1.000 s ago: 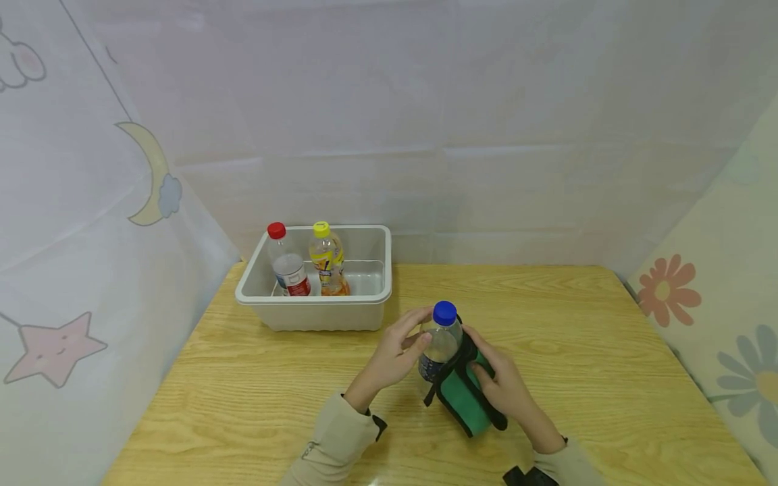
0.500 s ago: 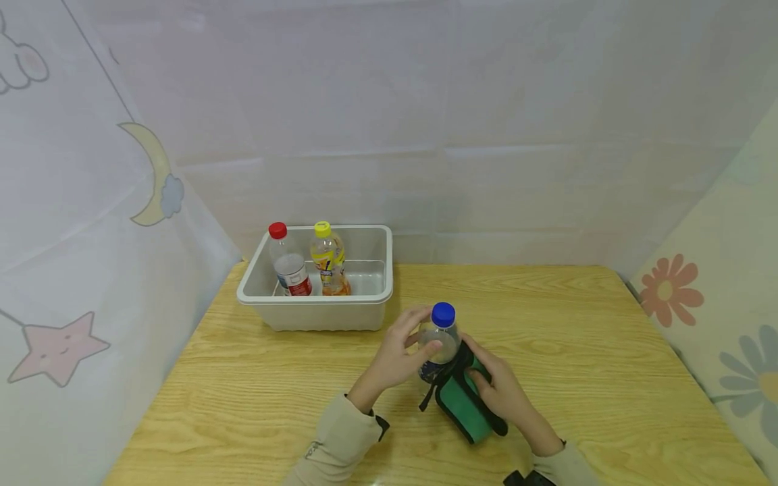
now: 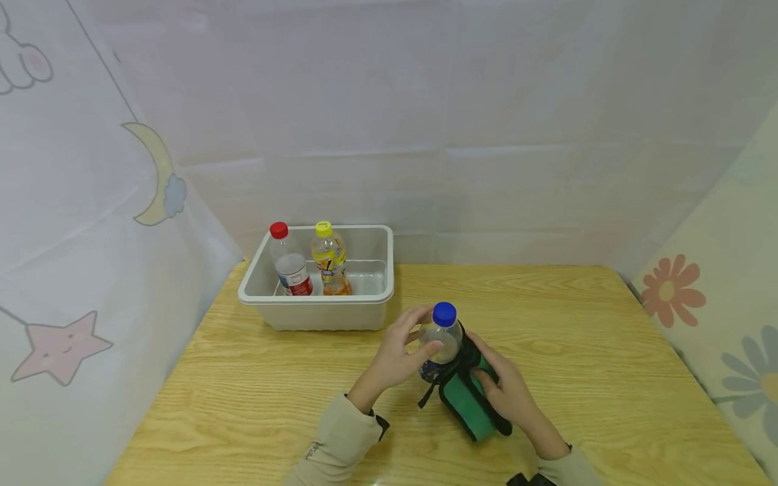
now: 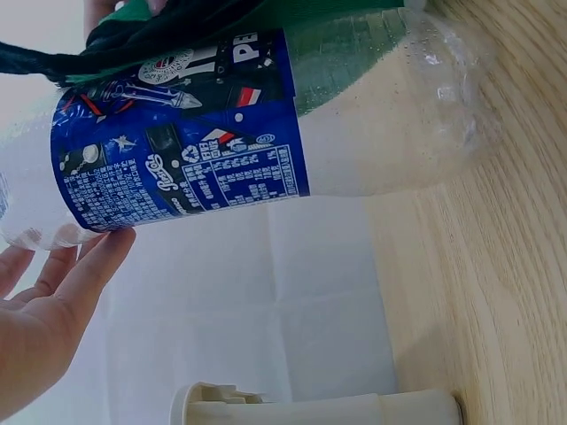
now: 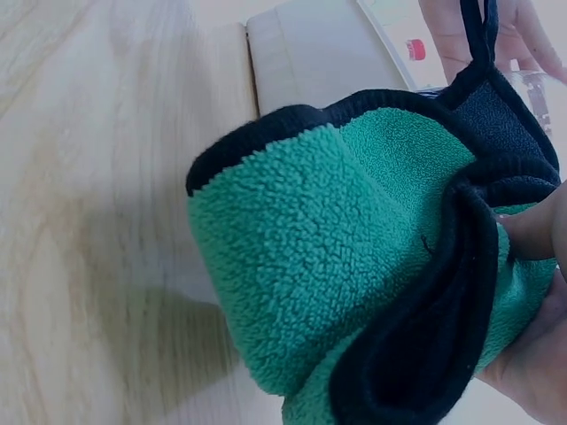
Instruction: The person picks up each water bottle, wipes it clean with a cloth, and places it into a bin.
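A clear plastic bottle (image 3: pixel 442 341) with a blue cap (image 3: pixel 444 314) and a dark blue label (image 4: pixel 186 133) stands on the table, its base right at the wood in the left wrist view. My left hand (image 3: pixel 398 354) holds its upper part, thumb across the near side and fingers behind. On the bottle's right, my right hand (image 3: pixel 507 391) grips a folded green cleaning cloth (image 3: pixel 471 405) with black edging, thumb on top. The plush green face (image 5: pixel 292 248) and a black hanging loop (image 5: pixel 478 44) show in the right wrist view. Part of the cloth lies against the bottle.
A light grey plastic bin (image 3: pixel 328 316) stands at the back left of the wooden table (image 3: pixel 243 405). Inside are a red-capped bottle (image 3: pixel 292 266) and a yellow-capped bottle (image 3: pixel 330 263). Pale printed curtains (image 3: pixel 425 135) hang behind and at both sides.
My left thumb has moved further across the bottle's upper part. The cloth and my right hand have slid slightly down and toward me. The bin and its bottles stay in place.
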`<state>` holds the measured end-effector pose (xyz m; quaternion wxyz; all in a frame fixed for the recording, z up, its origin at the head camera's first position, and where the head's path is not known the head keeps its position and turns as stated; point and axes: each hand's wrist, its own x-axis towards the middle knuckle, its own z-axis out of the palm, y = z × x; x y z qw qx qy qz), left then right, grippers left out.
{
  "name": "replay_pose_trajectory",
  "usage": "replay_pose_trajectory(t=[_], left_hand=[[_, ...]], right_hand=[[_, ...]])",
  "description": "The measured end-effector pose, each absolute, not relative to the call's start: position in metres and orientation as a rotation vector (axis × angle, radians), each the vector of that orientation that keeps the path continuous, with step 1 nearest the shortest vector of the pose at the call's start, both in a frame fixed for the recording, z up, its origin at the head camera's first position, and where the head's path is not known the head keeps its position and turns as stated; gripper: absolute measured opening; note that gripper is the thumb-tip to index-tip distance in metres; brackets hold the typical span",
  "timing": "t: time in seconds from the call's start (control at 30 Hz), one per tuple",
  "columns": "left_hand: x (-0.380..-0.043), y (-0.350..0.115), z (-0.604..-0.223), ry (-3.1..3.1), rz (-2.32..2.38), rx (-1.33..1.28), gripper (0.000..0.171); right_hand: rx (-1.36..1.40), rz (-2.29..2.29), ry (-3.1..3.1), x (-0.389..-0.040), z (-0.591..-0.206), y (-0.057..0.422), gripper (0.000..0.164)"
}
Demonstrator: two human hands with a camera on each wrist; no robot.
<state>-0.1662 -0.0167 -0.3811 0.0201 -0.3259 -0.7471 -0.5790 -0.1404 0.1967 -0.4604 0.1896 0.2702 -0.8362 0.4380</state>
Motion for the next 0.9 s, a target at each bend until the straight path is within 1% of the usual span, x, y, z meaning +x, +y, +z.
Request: replay_pose_trajectory(t=[0.17, 0.3, 0.4, 0.6, 0.9], left_hand=[[-0.166, -0.017, -0.381, -2.326, -1.806, -1.007, 0.047], [-0.175, -0.017, -0.401, -2.327, -1.816, -0.996, 0.047], [-0.177, -0.016, -0.406, -2.306, -1.821, -1.004, 0.046], [-0.166, -0.017, -0.381, -2.301, -1.839, -1.019, 0.041], [-0.164, -0.018, -0.380, -2.286, -1.833, -0.988, 0.040]], right_hand=[[0.738, 1.226, -2.334, -0.139, -0.456, 0.199, 0.075], [0.741, 1.210, -2.312, -0.140, -0.452, 0.202, 0.073], [0.742, 1.193, -2.293, -0.140, -0.448, 0.204, 0.072], [0.741, 1.170, -2.247, -0.137, -0.438, 0.204, 0.075], [0.733, 1.139, -2.207, -0.135, -0.425, 0.206, 0.072]])
